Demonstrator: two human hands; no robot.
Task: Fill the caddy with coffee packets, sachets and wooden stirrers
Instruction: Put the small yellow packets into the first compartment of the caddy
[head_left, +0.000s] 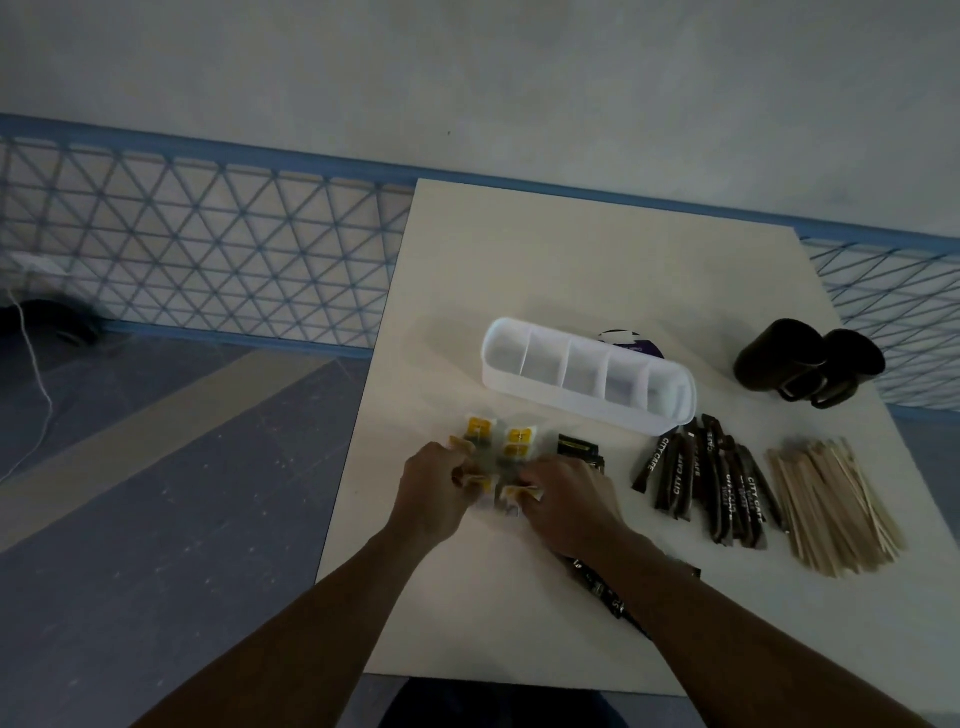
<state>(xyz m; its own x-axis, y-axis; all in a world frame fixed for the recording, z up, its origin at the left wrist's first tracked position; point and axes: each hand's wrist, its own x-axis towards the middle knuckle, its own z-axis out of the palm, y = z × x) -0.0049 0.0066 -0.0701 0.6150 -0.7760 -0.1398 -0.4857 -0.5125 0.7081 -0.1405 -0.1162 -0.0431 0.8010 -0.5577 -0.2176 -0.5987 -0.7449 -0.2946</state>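
A white caddy (587, 375) with several empty compartments lies across the middle of the pale table (597, 270). In front of it sits a pile of yellow-and-white sachets (511, 441). My left hand (434, 491) and my right hand (563, 501) close in on that pile from both sides, fingers curled round sachets. Dark "City Cafe" coffee stick packets (711, 480) fan out to the right. Wooden stirrers (831, 506) lie in a heap further right. Black packets (579, 449) peek out beyond my right hand, and more of them (605, 592) lie under my right forearm.
Two dark mugs (808, 364) lie at the table's right edge. A purple-and-white round item (631, 340) hides behind the caddy. A blue mesh railing (208, 249) runs behind the table, with floor to the left.
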